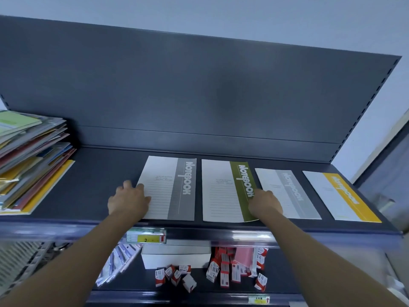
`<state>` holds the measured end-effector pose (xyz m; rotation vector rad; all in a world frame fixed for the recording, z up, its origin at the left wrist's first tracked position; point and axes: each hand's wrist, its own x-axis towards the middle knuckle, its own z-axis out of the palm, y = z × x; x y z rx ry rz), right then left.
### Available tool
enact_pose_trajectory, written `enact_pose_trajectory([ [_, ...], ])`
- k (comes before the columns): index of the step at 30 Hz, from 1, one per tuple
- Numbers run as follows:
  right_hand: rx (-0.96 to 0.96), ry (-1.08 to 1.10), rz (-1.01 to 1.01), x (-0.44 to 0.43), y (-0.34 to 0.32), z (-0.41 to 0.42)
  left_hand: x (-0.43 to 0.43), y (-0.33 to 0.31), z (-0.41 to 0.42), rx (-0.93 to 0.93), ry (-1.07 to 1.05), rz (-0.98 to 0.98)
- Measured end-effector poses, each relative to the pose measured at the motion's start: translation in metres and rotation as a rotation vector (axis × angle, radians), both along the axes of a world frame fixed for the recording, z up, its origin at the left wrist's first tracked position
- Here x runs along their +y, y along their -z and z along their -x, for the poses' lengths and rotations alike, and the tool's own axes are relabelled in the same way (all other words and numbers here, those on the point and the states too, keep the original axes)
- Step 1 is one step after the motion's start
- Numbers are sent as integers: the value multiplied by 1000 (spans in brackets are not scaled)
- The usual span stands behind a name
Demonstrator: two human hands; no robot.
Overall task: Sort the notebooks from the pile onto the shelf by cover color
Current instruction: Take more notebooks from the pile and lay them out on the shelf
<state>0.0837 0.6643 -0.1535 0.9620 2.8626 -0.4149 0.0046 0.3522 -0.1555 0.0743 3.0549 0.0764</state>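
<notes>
Fingers of the right hand touch the olive notebook at its right edge, grip unclear. Left hand rests, fingers relaxed, on the grey notebook just leftward.

On the dark shelf in front of me four notebooks lie flat in a row, apart, each white with a coloured band. From my left they are the dark grey notebook, olive-green notebook, pale grey notebook and yellow notebook. The untidy mixed-colour pile sits far left.
</notes>
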Motion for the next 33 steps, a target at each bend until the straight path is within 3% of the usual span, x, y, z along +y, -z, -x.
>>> enact_pose_trajectory([
  [4, -31, -61, -125, -2, -3, -4, 11, 8, -11, -52, 183, 31],
  [7, -61, -196, -304, -4, -3, -6, 20, 16, -12, -117, 192, -17],
  [11, -49, -328, -245, -5, 2, -6, 26, 19, -10, -128, 195, -29],
  [24, -117, -350, -255, -4, -6, -1, 25, 15, -2, -201, 169, -52],
  [33, 22, -506, -296, -31, -30, 3, 13, -30, -21, 47, 112, -2],
])
